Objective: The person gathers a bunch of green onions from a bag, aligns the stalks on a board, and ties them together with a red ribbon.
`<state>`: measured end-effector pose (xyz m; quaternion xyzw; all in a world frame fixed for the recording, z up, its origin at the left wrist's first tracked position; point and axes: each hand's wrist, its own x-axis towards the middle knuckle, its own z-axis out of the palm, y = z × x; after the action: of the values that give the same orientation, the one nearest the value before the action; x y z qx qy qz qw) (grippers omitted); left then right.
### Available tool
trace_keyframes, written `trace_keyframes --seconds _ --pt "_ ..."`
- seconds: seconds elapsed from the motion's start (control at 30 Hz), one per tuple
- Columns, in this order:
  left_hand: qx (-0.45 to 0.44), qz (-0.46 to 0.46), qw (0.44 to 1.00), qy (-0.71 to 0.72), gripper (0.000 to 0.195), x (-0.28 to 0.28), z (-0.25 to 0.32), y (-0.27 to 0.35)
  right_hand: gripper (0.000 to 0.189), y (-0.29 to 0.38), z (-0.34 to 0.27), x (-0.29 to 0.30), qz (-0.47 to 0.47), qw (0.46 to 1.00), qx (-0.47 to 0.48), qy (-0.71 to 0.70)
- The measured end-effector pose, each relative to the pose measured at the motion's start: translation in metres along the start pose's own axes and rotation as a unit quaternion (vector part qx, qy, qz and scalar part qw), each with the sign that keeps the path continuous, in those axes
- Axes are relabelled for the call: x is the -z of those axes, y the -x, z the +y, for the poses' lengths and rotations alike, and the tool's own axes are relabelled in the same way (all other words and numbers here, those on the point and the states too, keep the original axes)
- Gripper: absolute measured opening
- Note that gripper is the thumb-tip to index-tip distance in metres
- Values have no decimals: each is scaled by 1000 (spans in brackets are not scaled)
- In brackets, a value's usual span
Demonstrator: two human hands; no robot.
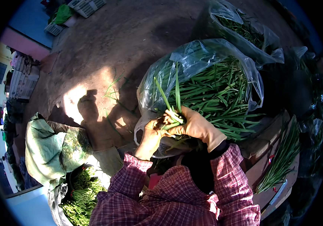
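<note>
My left hand (151, 136) and my gloved right hand (196, 125) meet in front of my chest around a small bunch of green stalks (173, 117). Its pale cut ends face up, and a few long leaves rise out of it. The fingers of both hands are closed on the bunch; part of it is hidden beneath them. Just beyond the hands, a large clear plastic bag (161, 73) lies open, full of long flat green leaves (215, 90) that look like garlic chives.
Another clear bag of greens (243, 28) stands at the upper right. On a board (254, 180) at the right lie a tied leaf bundle (278, 158) and a long, thin tool (278, 192). Lower left, a sack (41, 149) stands near bundled green stalks (82, 195). Loose leaves (113, 96) lie on the ground.
</note>
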<state>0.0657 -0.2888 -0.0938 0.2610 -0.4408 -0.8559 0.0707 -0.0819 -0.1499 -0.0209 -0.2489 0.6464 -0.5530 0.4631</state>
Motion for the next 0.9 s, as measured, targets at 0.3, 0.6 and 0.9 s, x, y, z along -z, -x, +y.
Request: trace_keyframes --seconds 0.3,0.6,0.9 --pt "-56 -11 998 -7 50 -23 -9 17 45 -7 10 8 95 984 -29 146" --pt "-58 42 994 78 22 -13 -32 -10 53 -4 5 11 28 987 -36 151" --pt "-152 38 988 5 36 -14 -27 -22 39 1 -1 13 121 989 -54 66"
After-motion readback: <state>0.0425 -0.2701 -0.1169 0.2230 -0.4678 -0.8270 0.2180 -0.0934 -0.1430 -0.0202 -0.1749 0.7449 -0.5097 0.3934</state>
